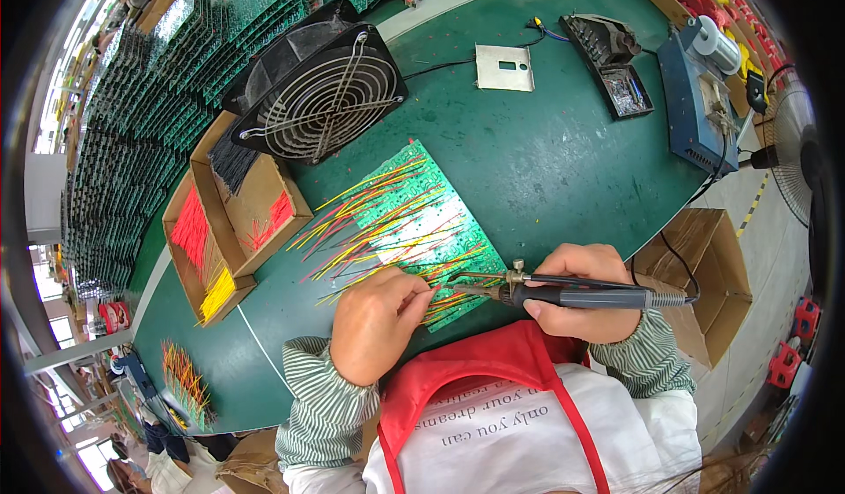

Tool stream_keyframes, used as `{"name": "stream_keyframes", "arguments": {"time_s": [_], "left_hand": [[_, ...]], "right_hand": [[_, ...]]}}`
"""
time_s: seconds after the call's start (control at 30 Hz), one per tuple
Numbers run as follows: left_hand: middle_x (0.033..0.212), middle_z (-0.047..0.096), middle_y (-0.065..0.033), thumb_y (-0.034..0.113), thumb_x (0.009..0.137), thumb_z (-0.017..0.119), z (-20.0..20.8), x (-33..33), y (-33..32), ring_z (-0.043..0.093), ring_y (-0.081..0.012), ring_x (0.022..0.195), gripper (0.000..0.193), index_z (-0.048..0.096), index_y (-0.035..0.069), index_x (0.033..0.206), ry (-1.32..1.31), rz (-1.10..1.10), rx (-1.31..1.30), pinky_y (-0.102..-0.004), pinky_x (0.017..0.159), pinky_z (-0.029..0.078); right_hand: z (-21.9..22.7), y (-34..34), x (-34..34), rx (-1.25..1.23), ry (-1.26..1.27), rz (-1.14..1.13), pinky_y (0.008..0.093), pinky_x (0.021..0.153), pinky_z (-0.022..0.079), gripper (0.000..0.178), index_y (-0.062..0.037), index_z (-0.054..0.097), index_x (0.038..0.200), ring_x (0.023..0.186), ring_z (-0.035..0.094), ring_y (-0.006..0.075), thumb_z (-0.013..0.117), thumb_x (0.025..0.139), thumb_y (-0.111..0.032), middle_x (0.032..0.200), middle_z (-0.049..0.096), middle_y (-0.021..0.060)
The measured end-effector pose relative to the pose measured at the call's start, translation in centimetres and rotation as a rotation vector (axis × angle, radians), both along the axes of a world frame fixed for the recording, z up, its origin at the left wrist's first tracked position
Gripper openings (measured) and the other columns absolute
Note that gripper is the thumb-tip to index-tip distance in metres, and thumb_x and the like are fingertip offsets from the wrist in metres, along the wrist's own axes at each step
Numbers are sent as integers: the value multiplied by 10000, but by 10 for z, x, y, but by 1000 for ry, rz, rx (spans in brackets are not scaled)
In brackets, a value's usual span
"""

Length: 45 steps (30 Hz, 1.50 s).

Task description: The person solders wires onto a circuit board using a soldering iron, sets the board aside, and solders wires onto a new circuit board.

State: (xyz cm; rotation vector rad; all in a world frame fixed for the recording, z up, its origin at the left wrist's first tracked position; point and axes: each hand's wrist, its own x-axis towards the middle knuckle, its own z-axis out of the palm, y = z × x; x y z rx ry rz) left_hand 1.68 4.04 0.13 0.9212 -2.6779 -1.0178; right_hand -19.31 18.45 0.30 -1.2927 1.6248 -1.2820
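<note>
A green circuit board (437, 221) lies at an angle on the table, with rows of red, yellow and dark wires (378, 196) sticking out over its left side. My right hand (581, 265) grips a black soldering iron (607, 296) fitted with a thin solder feed tube. The iron's tip points left, over the board's near edge. Close to that tip, my left hand (370, 322) is closed in a pinch on a thin wire, of which a bit of red shows at the fingertips. The exact contact at the tip is too small to make out.
Left of the board stands a divided cardboard box (231, 246) of red, yellow and black wires. Behind it are a black fan (326, 98) and stacked circuit boards (132, 142). A metal plate (504, 69), black tray (607, 62) and blue soldering unit (691, 98) sit farther right.
</note>
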Motion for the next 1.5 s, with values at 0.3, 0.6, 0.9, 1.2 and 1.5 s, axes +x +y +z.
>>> {"name": "stream_keyframes", "arguments": {"time_s": [0.3,0.6,0.9,1.2,1.5], "left_hand": [[676,588,-68,64,773,709,1,-1,1,529,-150,517,78,667,-1,782,0,17,8,-288,486,415],[702,607,-82,54,772,704,15,-1,-4,586,-202,576,65,668,6,797,68,72,-173,-311,528,453],[705,591,-85,80,778,700,-2,-22,6,577,-211,581,89,649,12,805,46,-43,-78,-319,535,444],[686,581,-78,74,776,695,-2,-24,2,552,-195,557,70,657,17,793,23,-60,-39,-316,524,428],[686,584,-77,76,768,699,-1,-25,1,553,-196,552,71,662,19,789,16,-72,-45,-321,523,427]], "right_hand": [[2,0,-1,-14,2,-9,251,482,447,181,-8,614,765,505,575,117,746,681,-98,595,594,46],[5,7,-10,-9,22,-17,242,485,452,180,-4,613,771,512,584,112,745,685,-93,601,610,52],[6,10,-16,-22,33,-56,238,489,455,174,-6,608,767,518,594,112,739,688,-88,605,614,48],[4,10,-18,-5,27,-57,249,487,449,184,-3,608,764,516,584,119,744,681,-95,600,603,51],[2,8,-17,-1,-3,-28,245,493,455,184,-2,608,769,519,585,118,742,686,-97,607,611,48]]}}
